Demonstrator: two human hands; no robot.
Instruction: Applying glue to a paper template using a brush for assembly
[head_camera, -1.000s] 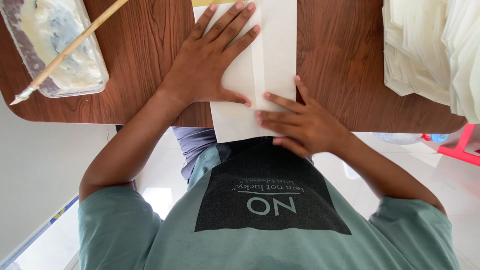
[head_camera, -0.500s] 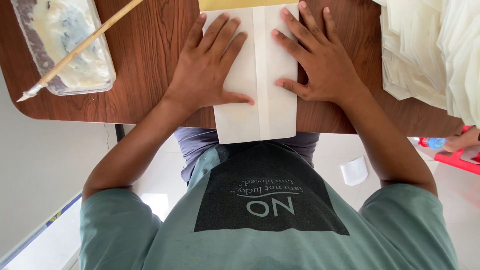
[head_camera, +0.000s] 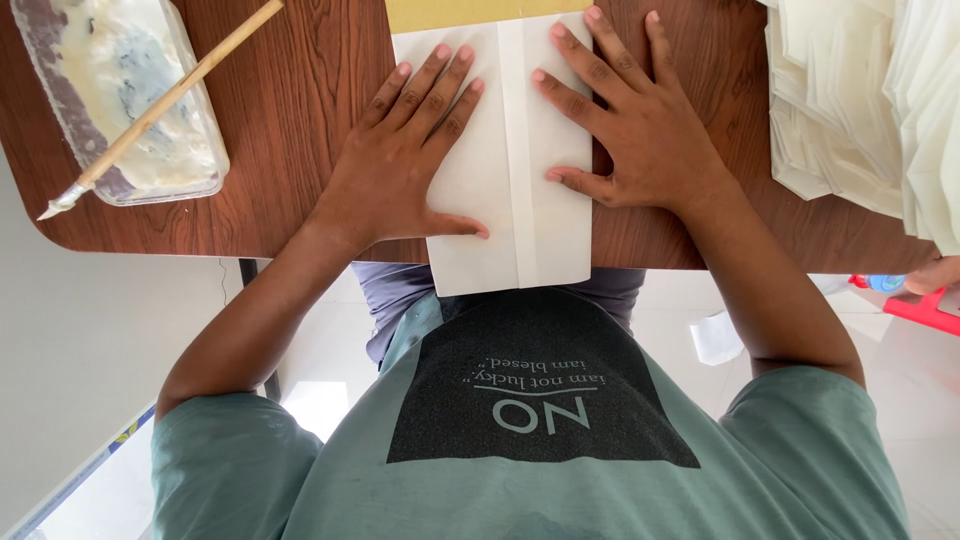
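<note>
Both palms flat, fingers spread: left hand (head_camera: 400, 165) & right hand (head_camera: 635, 135) pin folded white paper (head_camera: 505, 200); seam centred, glue tray (head_camera: 120, 95) at 10 o'clock.

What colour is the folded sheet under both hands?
White, the folded sheet, seen in the head view.

Bright, even daylight fills the sharply focused frame, bleaching the folded white paper (head_camera: 507, 160) and the stack of white sheets (head_camera: 870, 100) near glare, casting only faint shadows beneath the hands on the brown table (head_camera: 290, 120), and reflecting off the pale floor (head_camera: 310, 400) below.
</note>
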